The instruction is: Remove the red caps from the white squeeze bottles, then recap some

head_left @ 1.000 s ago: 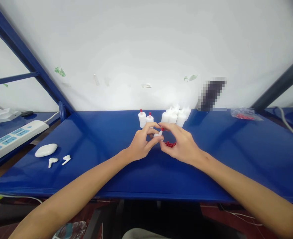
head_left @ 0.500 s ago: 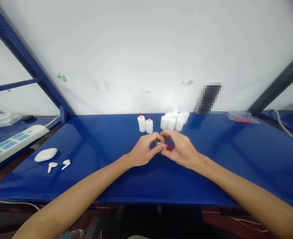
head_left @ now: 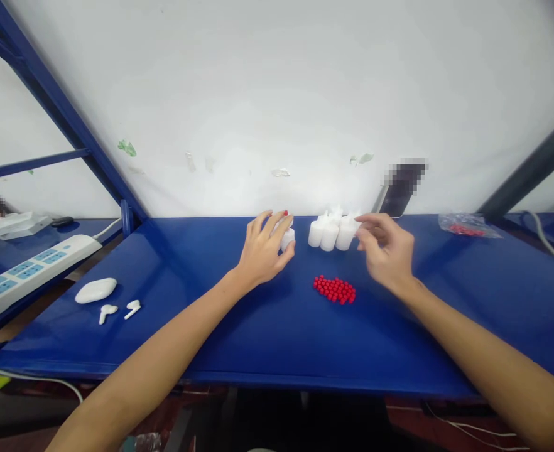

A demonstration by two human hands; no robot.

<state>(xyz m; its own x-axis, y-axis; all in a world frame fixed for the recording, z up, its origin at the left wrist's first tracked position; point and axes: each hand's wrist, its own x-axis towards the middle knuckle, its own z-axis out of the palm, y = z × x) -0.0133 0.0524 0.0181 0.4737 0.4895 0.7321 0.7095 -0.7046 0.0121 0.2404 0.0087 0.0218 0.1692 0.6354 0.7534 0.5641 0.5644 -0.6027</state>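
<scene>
My left hand (head_left: 264, 250) is at the red-capped bottles, its thumb and fingers around a small white bottle (head_left: 287, 238). A red cap (head_left: 285, 213) shows at its fingertips; the hand hides most of the bottles there. My right hand (head_left: 389, 248) has its thumb and index finger apart at the right edge of a group of white dropper bottles (head_left: 330, 236) with white nozzles. Its fingertips are at the nearest bottle; whether they touch it I cannot tell. Between the hands, closer to me, lies a pile of small red caps (head_left: 334, 289).
On the left of the blue table (head_left: 239, 339) lie a white earphone case (head_left: 96, 290) and two earbuds (head_left: 133, 308). Farther left is a power strip (head_left: 36, 273). A bag with red pieces (head_left: 468, 227) lies at the back right. A dark phone-like object (head_left: 398, 194) leans on the wall.
My hands have come apart. The left has moved forward and left to the capped bottles, the right to the right beside the white bottles. The pile of red caps is now uncovered.
</scene>
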